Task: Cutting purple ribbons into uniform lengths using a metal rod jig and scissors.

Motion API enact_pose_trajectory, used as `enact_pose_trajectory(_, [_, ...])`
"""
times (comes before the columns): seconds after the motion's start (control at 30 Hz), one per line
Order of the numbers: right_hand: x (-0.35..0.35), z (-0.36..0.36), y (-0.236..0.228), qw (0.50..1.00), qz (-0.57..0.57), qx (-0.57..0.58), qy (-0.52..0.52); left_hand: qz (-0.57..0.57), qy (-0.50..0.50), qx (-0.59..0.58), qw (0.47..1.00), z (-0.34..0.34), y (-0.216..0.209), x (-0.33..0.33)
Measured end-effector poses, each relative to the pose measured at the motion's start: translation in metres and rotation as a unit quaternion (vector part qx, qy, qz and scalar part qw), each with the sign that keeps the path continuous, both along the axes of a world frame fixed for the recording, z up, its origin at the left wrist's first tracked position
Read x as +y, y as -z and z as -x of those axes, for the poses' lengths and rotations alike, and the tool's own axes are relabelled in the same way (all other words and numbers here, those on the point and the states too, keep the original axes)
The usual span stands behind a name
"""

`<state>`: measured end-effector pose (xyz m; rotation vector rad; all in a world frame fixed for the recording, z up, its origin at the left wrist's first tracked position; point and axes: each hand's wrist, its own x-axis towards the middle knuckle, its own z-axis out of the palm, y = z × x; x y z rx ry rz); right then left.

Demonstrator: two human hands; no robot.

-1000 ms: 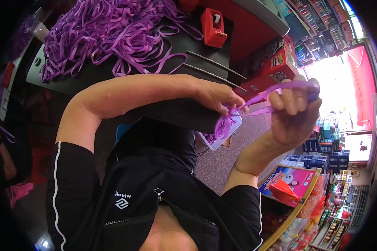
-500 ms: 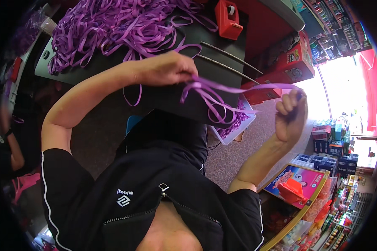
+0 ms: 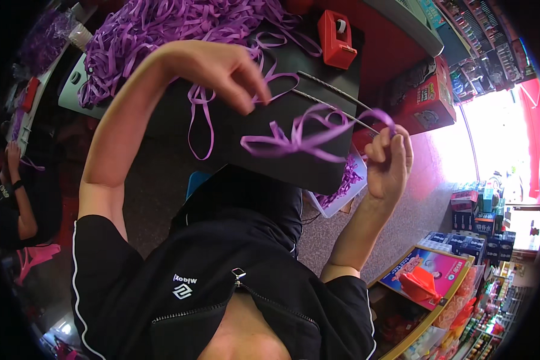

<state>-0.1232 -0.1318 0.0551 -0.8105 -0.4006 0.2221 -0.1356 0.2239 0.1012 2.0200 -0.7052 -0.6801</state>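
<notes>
A looped purple ribbon (image 3: pixel 297 143) trails from my right hand (image 3: pixel 390 159), whose fingers are pinched shut on one end. Its loops hang to the left, over the front part of the dark table (image 3: pixel 318 165), slightly blurred. My left hand (image 3: pixel 231 75) is off this ribbon, above the table, fingers apart and pointing down, with nothing visible in them. Behind it spreads a big tangled pile of purple ribbon (image 3: pixel 156 36). One loose ribbon loop (image 3: pixel 210 132) dangles below my left wrist. Two twisted metal rods (image 3: pixel 336 90) stick out past the table's right side.
A red tape dispenser (image 3: pixel 337 41) stands at the table's far right corner. Below the right edge, a white bin (image 3: pixel 336 207) holds more purple ribbon. Red boxes (image 3: pixel 426 99) are stacked beyond. Far left, another person's arm (image 3: pixel 21 204) reaches toward a table. Shelved goods fill the right.
My left hand has let go of the ribbon and moved up and left. My right hand has come left and a little lower, the ribbon swinging from it.
</notes>
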Motion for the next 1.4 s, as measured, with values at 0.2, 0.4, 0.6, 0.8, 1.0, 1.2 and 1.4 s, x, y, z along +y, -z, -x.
enact_pose_trajectory(0.2, [0.002, 0.013, 0.026, 0.996, 0.087, -0.004, -0.002, 0.03, 0.006, -0.393, 0.919, -0.02, 0.042, -0.09])
enact_pose_trajectory(0.4, [-0.013, 0.031, 0.041, 0.998, 0.047, -0.029, -0.003, -0.003, 0.115, -0.464, 0.878, -0.02, 0.065, -0.122])
enact_pose_trajectory(0.6, [-0.06, 0.048, 0.046, 0.998, -0.036, -0.04, -0.013, 0.11, -0.014, -0.33, 0.938, -0.023, 0.039, -0.086])
enact_pose_trajectory(0.8, [-0.104, 0.047, 0.046, 0.995, 0.029, 0.019, 0.091, 0.343, -0.166, -0.178, 0.907, -0.004, 0.002, -0.009])
enact_pose_trajectory(1.0, [-0.126, 0.023, 0.042, 0.931, 0.2, 0.093, 0.291, -0.173, -0.434, -0.404, 0.786, -0.008, -0.003, 0.124])
enact_pose_trajectory(1.2, [-0.11, -0.003, 0.048, 0.893, 0.352, 0.023, 0.278, -0.275, -0.298, -0.594, 0.694, -0.006, -0.014, -0.001])
enact_pose_trajectory(1.4, [-0.106, -0.098, 0.071, 0.91, 0.323, 0.003, 0.258, -0.096, -0.149, -0.516, 0.838, -0.056, -0.011, -0.131])
